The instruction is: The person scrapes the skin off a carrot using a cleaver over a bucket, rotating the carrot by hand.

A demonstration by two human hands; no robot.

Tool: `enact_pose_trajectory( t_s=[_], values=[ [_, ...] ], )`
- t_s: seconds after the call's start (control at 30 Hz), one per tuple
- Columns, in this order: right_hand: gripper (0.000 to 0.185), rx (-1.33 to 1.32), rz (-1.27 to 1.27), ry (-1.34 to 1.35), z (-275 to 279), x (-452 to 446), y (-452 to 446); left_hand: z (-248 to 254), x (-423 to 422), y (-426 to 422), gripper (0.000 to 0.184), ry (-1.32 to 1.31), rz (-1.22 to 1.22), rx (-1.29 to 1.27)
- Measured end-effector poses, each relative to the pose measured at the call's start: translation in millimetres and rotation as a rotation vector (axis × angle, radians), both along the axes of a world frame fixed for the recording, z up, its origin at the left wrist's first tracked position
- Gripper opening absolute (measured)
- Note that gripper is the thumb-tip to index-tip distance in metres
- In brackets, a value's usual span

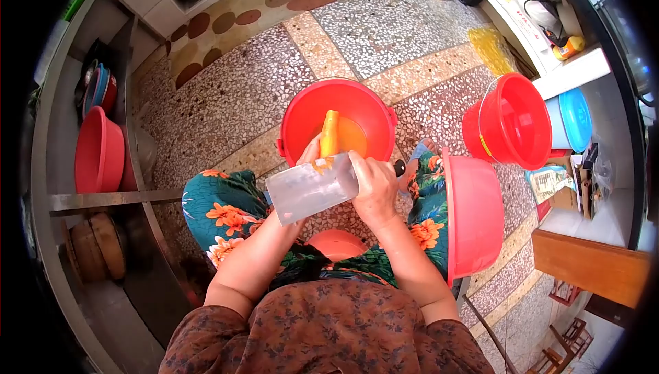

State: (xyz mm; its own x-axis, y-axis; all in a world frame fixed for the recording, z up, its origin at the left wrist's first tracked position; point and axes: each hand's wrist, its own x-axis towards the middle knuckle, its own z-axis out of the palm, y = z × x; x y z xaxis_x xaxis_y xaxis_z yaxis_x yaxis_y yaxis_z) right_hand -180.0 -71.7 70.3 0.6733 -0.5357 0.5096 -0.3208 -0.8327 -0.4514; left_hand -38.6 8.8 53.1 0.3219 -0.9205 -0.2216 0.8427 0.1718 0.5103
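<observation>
Left hand first: it's mostly hidden behind the blade, but the bit that shows is gripping the lower part of a long, rounded yellow-orange piece of produce, so double-check where your other fingers sit. Next along, the broad grey metal cleaver crosses in front, and your right hand is wrapped round its handle end, with the black butt poking out.

Tbh, keep those left fingers low and well back from the edge, lay the blade nearly flat, and use short, light strokes. Maybe wipe off the orange bits stuck to the metal too, they could get slippery.

As for the piece itself, you've got it over the round red plastic basin, far end pointing away from you. Bright colour, blunt tip, smooth-looking and probably peeled on this side. Can't tell about the near end, your blade's covering it.
</observation>
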Motion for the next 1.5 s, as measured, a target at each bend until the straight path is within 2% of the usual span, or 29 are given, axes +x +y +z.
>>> enact_pose_trajectory(
  t_s=[0.27,0.37,0.43,0.57,0.63,0.77,0.83,0.97,1.5],
  values=[
    [0.043,-0.012,0.028,-0.012,1,0,5,-22,4,-5,0.051,-0.028,-0.06,-0.217],
    [0.041,-0.007,0.046,-0.015,1,0,7,-31,9,0,0.051,-0.072,-0.044,-0.163],
    [0.041,-0.007,0.045,-0.012,0,1,7,-18,9,6,0.051,-0.007,-0.046,0.043],
    [0.041,0.011,0.044,-0.005,-1,1,8,-21,7,4,0.05,-0.008,-0.033,-0.003],
    [0.042,0.012,0.031,-0.013,-3,1,7,-22,7,5,0.05,0.004,-0.061,-0.12],
    [0.044,0.008,-0.005,-0.017,-3,3,3,-13,-4,4,0.049,0.123,-0.002,-0.01],
    [0.045,0.005,-0.005,-0.01,-2,2,3,-1,-6,3,0.049,0.037,0.006,-0.024],
    [0.044,0.002,0.037,-0.014,1,1,8,-15,3,-1,0.049,-0.107,0.017,-0.116],
    [0.041,0.033,-0.055,-0.012,-10,5,-1,11,-11,7,0.046,0.169,0.066,0.153]
  ],
)
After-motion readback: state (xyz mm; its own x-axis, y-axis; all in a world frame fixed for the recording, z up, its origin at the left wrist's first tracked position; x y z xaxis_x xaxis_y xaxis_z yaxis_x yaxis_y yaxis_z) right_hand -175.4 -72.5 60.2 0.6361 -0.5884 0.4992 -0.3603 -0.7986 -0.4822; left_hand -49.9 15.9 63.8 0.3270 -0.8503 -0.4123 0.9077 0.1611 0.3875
